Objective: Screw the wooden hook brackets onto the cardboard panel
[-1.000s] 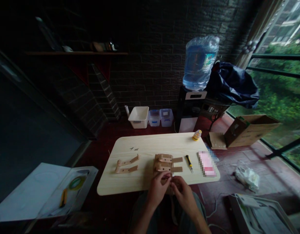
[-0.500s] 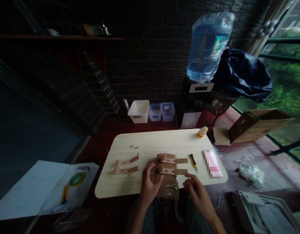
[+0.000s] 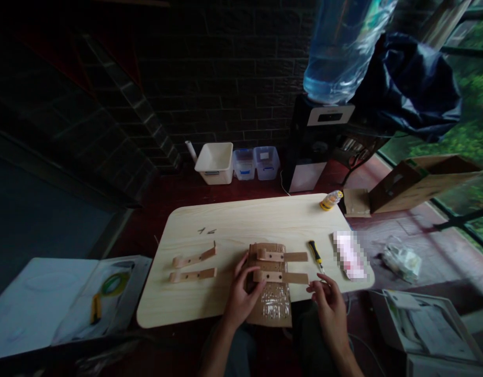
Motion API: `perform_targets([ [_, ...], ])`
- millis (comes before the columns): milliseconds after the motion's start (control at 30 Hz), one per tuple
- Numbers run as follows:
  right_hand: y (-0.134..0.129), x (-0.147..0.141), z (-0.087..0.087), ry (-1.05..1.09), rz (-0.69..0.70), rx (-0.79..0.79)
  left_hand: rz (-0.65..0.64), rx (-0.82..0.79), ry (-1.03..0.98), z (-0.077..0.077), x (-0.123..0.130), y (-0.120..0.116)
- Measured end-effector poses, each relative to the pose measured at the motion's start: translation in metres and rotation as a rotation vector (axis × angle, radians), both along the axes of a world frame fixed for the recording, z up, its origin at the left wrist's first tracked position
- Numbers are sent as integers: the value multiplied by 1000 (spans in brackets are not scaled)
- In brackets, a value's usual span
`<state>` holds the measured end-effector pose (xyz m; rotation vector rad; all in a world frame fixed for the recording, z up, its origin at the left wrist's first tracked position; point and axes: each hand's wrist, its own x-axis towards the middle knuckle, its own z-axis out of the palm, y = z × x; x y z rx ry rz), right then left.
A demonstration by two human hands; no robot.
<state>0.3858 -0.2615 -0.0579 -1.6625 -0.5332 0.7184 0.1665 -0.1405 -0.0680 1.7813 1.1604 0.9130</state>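
Note:
A brown cardboard block with clear tape [image 3: 275, 309] lies at the table's front edge. Two tan strips lie across it, a far strip [image 3: 295, 256] and a near strip [image 3: 298, 278], each curled at its left end and marked with dark dots. My left hand [image 3: 243, 290] is closed around the near strip's curled end, thumb in front, fingers behind. Just off that strip's right end, my right hand [image 3: 328, 299] has curled fingers; anything small between them is hidden. A yellow-and-black screwdriver [image 3: 315, 252] lies beyond it, tip close to the fingers.
Two similar strips [image 3: 194, 275] lie on the table's left, below small dark pieces [image 3: 207, 231]. A yellow-based container [image 3: 331, 200] stands at the far right corner, a blurred pink item [image 3: 350, 255] nearer. Bins [image 3: 215, 163] and a water dispenser [image 3: 312, 146] stand behind.
The view has tilted downward. My right hand has shifted rightward, away from the near strip's end and closer to the screwdriver tip. My left hand stays at the curled end.

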Motion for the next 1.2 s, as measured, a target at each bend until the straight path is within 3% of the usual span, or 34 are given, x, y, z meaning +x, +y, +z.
perform_targets([
  [400,8,-3,-4,93,127,20,8,-45,23,-4,8,10],
  [833,5,1,-6,81,118,42,3,-180,-103,2,18,1],
  [1200,5,2,-4,67,31,52,7,-218,-103,-3,18,1],
])
